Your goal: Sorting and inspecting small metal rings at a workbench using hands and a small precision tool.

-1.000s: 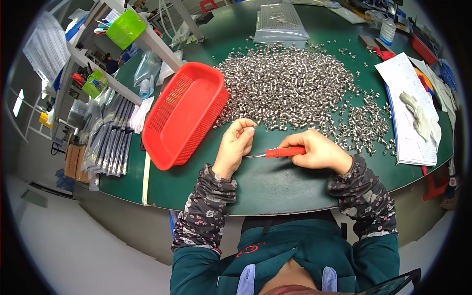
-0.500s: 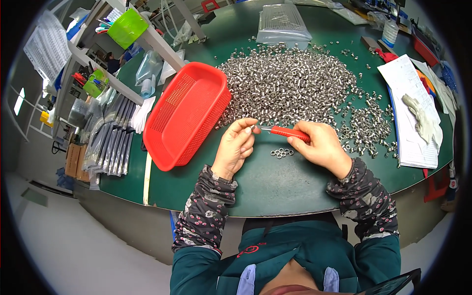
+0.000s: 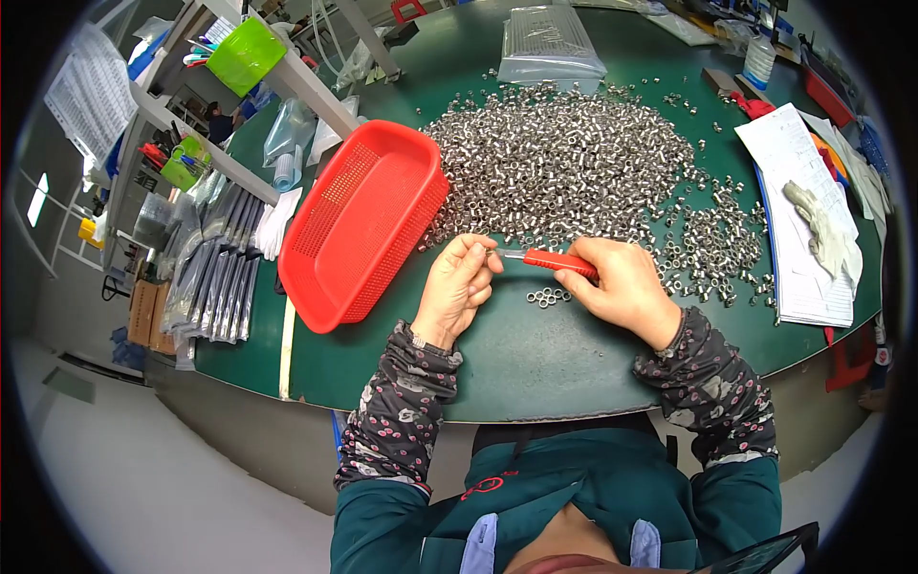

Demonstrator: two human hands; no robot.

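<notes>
My right hand [image 3: 626, 292] is closed around the handle of a red hand tool [image 3: 555, 261] with a thin metal blade pointing left. The blade's tip meets the fingertips of my left hand [image 3: 457, 292]. Thumb and forefinger of that hand pinch a small metal ring, mostly hidden by the fingers. Just below the tool, a little cluster of shiny metal rings [image 3: 548, 298] lies flat on the green table [image 3: 535, 368]. Beyond both hands spreads a large heap of the same short metal rings [image 3: 564, 163].
An empty red perforated basket [image 3: 335, 253] stands left of the heap. On the right lie papers [image 3: 798, 182] with a pale glove [image 3: 813, 230] on top. Plastic-wrapped packs [image 3: 215, 273] sit at the left, and a clear-covered stack [image 3: 550, 48] at the back.
The tool and my right hand have shifted very slightly left and down. My left fingers have turned a little around the small ring.
</notes>
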